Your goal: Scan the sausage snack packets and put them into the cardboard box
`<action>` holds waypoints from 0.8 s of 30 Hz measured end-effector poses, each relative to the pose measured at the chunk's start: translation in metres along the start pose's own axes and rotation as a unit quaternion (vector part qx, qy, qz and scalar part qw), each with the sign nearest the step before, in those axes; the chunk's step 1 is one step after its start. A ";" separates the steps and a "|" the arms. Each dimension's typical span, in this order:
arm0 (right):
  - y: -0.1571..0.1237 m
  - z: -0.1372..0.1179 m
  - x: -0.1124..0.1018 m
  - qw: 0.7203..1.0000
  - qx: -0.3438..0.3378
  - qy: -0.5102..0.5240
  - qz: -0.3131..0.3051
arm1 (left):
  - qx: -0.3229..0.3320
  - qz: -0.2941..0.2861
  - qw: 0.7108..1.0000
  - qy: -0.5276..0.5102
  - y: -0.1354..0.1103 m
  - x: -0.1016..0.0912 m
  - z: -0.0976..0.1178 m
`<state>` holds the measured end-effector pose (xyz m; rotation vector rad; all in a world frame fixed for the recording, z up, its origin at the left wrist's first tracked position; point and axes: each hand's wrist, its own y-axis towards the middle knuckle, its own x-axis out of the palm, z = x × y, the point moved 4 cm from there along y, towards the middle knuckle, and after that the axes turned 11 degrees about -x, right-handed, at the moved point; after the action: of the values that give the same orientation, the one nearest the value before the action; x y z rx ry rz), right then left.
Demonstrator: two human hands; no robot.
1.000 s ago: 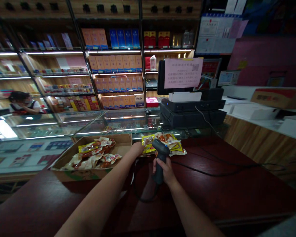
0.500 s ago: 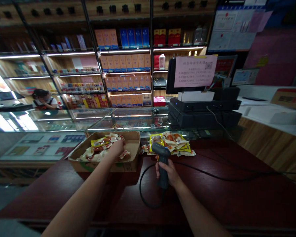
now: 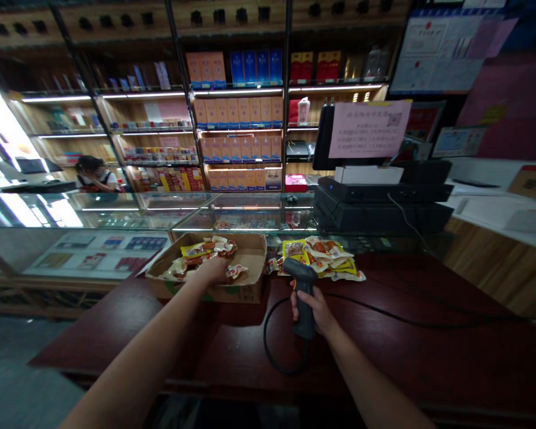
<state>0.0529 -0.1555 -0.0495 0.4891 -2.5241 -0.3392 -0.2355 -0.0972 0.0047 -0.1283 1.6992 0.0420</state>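
My left hand (image 3: 214,271) reaches over the near wall of a cardboard box (image 3: 253,292) and down among the packaged snacks (image 3: 201,248) inside. Its fingertips are hidden, so any hold on a packet cannot be made out. A small white-and-red packet (image 3: 236,272) lies just right of that hand. My right hand (image 3: 315,307) is closed around the handle of a dark grey barcode scanner (image 3: 304,316), held upright with its head tilted toward the left. Behind the scanner, a pile of yellow and white snack packets (image 3: 328,256) rests on the table.
The scanner's black cable (image 3: 384,314) loops over the dark red table (image 3: 411,357). A glass display counter (image 3: 245,205) runs behind, with a monitor bearing a pink notice (image 3: 366,128). Shelves of boxed goods (image 3: 236,113) line the wall. Another person (image 3: 96,176) sits at the far left.
The view has swung slightly left, so the scene appears farther right. Inside the box, my left hand has shifted a little left and nearer. The scanner stays in my right hand.
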 end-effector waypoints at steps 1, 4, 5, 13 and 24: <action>0.000 -0.001 0.001 1.000 -0.001 -0.001 0.000 | -0.008 -0.003 1.000 -0.010 -0.001 0.000 -0.001; 0.000 -0.003 0.003 1.000 -0.001 -0.006 0.003 | -0.016 -0.030 0.998 -0.050 -0.001 0.001 -0.007; 0.000 -0.003 0.003 1.000 -0.001 -0.009 0.003 | -0.006 -0.038 0.997 -0.059 -0.001 0.002 -0.008; 0.001 -0.006 0.012 1.000 -0.002 -0.012 -0.004 | -0.017 0.037 0.999 -0.003 0.001 0.004 0.002; 0.001 -0.005 0.025 0.999 0.007 -0.029 -0.024 | -0.168 0.227 0.891 -0.355 -0.005 -0.024 -0.021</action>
<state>0.0359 -0.1655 -0.0335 0.5522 -2.5762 -0.3591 -0.2527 -0.1032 0.0317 0.0346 0.9410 0.6598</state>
